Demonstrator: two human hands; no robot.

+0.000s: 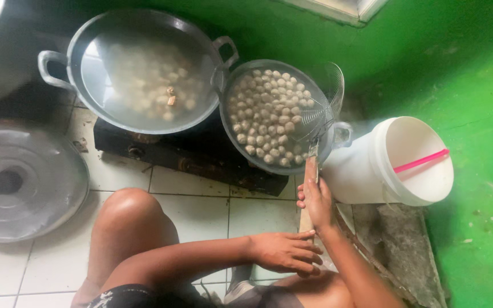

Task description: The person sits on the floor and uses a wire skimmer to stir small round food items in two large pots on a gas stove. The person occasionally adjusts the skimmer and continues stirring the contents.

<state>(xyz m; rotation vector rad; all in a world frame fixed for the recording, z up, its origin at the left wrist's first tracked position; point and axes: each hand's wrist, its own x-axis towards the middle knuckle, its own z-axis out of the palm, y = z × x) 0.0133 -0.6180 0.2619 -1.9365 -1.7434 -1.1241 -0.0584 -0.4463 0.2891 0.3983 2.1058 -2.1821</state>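
— What lies at the left?
— A round metal lid (pixel 27 182) rests on the tiled floor (pixel 195 214); beside it a large wok (pixel 138 71) of pale balls in water sits on a dark burner (pixel 189 157).
— And the hands?
— The left hand (pixel 285 252) lies loosely curled, holding nothing, touching the right forearm; the right hand (pixel 316 201) grips the wooden handle of a wire skimmer (pixel 320 108), which dips into the smaller pan of meatballs (pixel 272 117); a white bucket (pixel 392 162) stands further right.
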